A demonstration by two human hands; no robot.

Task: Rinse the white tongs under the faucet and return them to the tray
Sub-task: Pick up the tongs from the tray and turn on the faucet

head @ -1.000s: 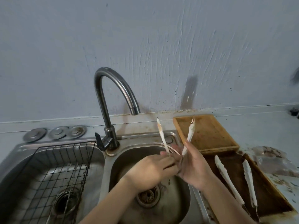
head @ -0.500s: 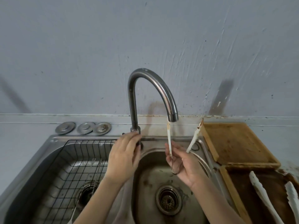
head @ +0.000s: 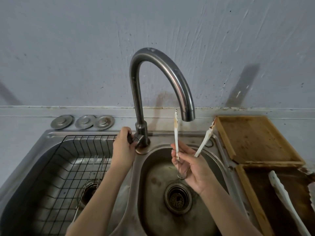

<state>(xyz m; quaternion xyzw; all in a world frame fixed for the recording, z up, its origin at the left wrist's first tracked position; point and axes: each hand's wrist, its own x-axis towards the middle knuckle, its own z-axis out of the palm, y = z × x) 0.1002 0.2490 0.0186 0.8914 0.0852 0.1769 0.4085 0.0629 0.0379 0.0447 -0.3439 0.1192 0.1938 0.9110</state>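
Note:
My right hand [head: 192, 169] holds the white tongs [head: 176, 138] over the right sink basin [head: 153, 193], tips up and spread apart. Their brown-stained left tip sits just left of the faucet [head: 163, 68] spout, the right tip near the wooden tray. The tongs' wire loop hangs below my fingers. My left hand [head: 123, 147] grips the dark faucet handle at the faucet's base. No water is visibly running. A dark wooden tray [head: 252, 201] at the lower right holds another pair of white tongs [head: 283, 196].
A lighter wooden tray [head: 252, 138] lies on the counter right of the sink. The left basin holds a black wire rack [head: 71, 167] with utensils in it. Three metal drain covers [head: 83, 121] rest behind it. The wall stands close behind the faucet.
My left hand left the tongs, reached the faucet base and closed on the handle. My right hand raised the tongs beside the spout, and their arms have spread wider.

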